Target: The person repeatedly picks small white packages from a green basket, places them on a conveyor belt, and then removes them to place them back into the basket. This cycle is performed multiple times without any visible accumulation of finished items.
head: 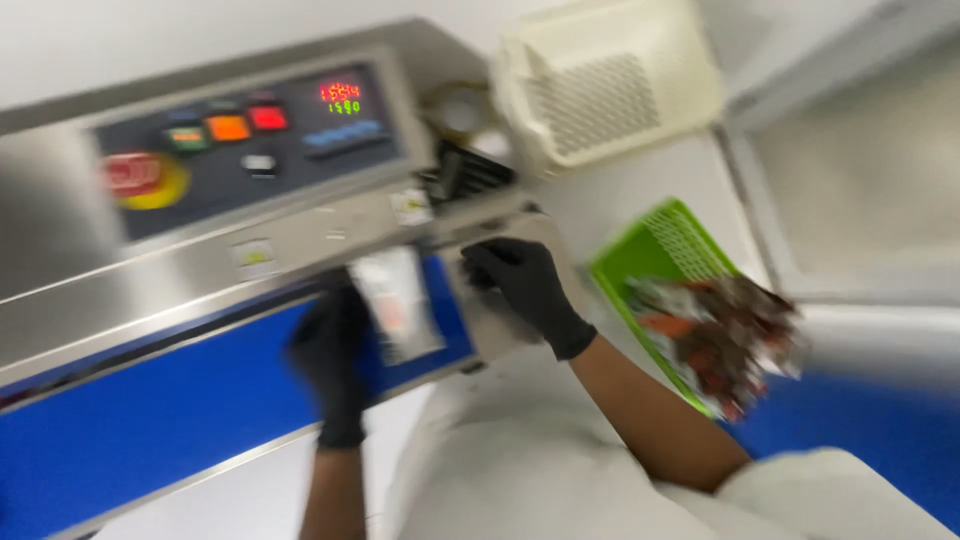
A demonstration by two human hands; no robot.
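The left black-gloved hand (335,365) closes its grip on a small flat sealed pouch (398,305), holding it upright over the blue conveyor belt (150,420), seemingly to feed the steel sealing machine (250,160). The right black-gloved hand (525,285) rests curled against the machine's end, holding nothing visible.

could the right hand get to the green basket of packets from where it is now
Probably yes. The right hand rests at the machine's end, and the green basket of packets sits just beside that forearm with nothing between them. Motion blur hides finer detail.
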